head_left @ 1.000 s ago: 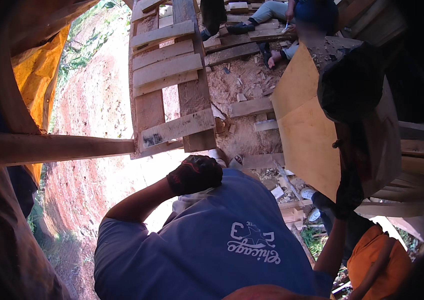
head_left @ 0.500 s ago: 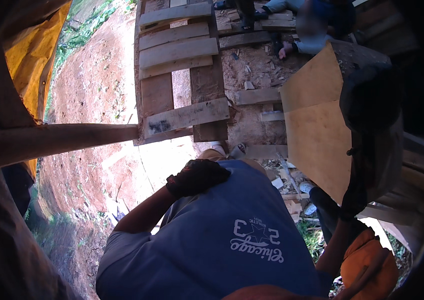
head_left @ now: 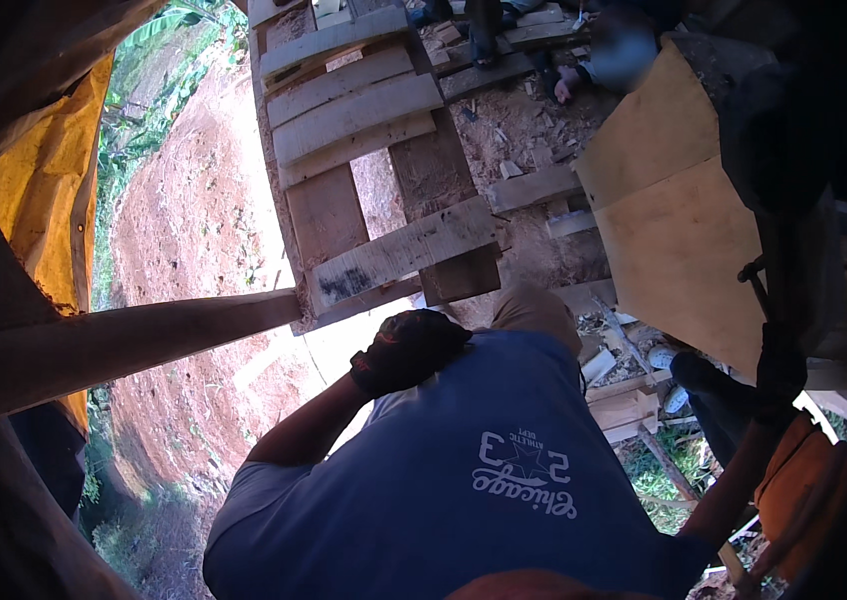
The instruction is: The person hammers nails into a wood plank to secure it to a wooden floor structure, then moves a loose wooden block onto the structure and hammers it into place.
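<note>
My left hand (head_left: 412, 350), in a black glove, rests at my waist against the blue shirt (head_left: 444, 470). Its dark fingers look curled, and whatever they may hold is hidden. In my right hand (head_left: 782, 368), also gloved in black, a hammer (head_left: 759, 285) is gripped by its handle, head up, off to the right side. The hammer head shows in front of a dark upright shape, close to the edge of a large tan panel (head_left: 684, 220).
A slatted wooden pallet-like frame (head_left: 374, 120) stands ahead, meeting a round pole (head_left: 164, 340) on the left. An orange tarp (head_left: 44, 200) hangs far left. Other people sit at the top; one hand (head_left: 569, 82) shows. Wood scraps (head_left: 624, 405) litter the ground; an orange object (head_left: 804, 490) is lower right.
The view has shifted, so the frame and panel sit tilted. My right hand has moved up and right with the hammer, which shows more plainly. My left hand stays at my waist.
</note>
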`<state>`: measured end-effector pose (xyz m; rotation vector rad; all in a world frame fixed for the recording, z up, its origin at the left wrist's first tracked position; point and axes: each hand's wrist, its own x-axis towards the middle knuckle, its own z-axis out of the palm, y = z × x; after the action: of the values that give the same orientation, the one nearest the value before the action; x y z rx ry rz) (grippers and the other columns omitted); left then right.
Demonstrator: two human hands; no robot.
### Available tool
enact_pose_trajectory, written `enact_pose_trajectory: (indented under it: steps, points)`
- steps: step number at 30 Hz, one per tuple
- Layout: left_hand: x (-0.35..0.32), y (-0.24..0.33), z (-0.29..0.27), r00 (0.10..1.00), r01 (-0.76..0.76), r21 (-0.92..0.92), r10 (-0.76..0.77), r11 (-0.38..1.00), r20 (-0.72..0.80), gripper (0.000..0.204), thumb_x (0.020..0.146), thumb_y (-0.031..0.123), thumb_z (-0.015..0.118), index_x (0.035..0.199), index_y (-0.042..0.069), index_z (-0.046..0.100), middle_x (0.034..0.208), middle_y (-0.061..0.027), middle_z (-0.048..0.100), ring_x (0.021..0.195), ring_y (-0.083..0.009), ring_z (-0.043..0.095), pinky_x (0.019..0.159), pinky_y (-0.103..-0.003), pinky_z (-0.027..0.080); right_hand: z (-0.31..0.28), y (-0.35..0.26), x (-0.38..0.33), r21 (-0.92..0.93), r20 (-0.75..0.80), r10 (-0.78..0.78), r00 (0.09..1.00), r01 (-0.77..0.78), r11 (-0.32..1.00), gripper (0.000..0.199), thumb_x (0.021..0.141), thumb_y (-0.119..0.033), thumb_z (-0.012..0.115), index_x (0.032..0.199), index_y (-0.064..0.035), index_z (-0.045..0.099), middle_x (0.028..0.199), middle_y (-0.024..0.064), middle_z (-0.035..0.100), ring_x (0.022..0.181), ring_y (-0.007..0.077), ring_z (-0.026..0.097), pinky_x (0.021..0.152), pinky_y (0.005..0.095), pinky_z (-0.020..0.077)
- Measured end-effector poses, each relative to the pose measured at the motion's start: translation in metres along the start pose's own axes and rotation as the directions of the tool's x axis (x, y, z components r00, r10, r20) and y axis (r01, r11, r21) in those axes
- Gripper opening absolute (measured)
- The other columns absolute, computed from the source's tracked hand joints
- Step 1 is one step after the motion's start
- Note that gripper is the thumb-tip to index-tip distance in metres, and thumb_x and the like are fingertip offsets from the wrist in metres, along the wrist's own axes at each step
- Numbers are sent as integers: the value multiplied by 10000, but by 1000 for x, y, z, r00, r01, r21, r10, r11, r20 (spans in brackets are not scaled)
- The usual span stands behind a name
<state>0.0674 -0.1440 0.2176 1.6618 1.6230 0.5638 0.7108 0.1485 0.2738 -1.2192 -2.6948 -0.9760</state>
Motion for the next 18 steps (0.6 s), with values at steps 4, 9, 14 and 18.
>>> enact_pose_trajectory:
  steps: [4, 9, 14, 18]
  points:
    - [-25, -42, -38, 992, 70, -30, -73, 997, -106, 182, 968, 150, 737, 1129, 125, 819, 1065, -64, 814, 997, -252, 763, 879, -394, 614, -91, -101, 56, 87, 4, -43, 999, 43, 995, 295, 1058, -301, 747, 1286, -114, 758, 1053, 83, 791, 843, 250, 766, 781, 370, 621]
    - [-67, -124, -60, 959, -118, 199, 164, 973, -231, 198, 943, 60, 720, 1124, 69, 798, 1063, -120, 795, 980, -296, 778, 862, -400, 637, -102, -296, 102, 514, 268, 280, 922, -383, 767, 647, 952, -367, 853, 1498, -94, 639, 1138, 132, 785, 865, 271, 755, 842, 394, 605]
    - [-92, -128, -85, 956, 15, -461, -148, 887, -253, 190, 994, 29, 681, 1139, 38, 804, 1071, -149, 805, 997, -282, 790, 876, -388, 637, -95, -477, 184, 756, 330, -153, 932, -163, 634, 1013, 845, -489, 875, 1684, -145, 424, 1028, 174, 783, 877, 297, 774, 787, 444, 609]
    - [-93, -125, -108, 949, 46, -194, -103, 980, -299, 199, 1035, 82, 672, 1177, 58, 810, 1117, -143, 811, 1028, -284, 790, 899, -396, 629, -89, -561, 235, 679, 298, -357, 885, 66, 731, 1036, 866, -466, 839, 1721, -149, 347, 997, 159, 775, 926, 328, 766, 829, 442, 607]
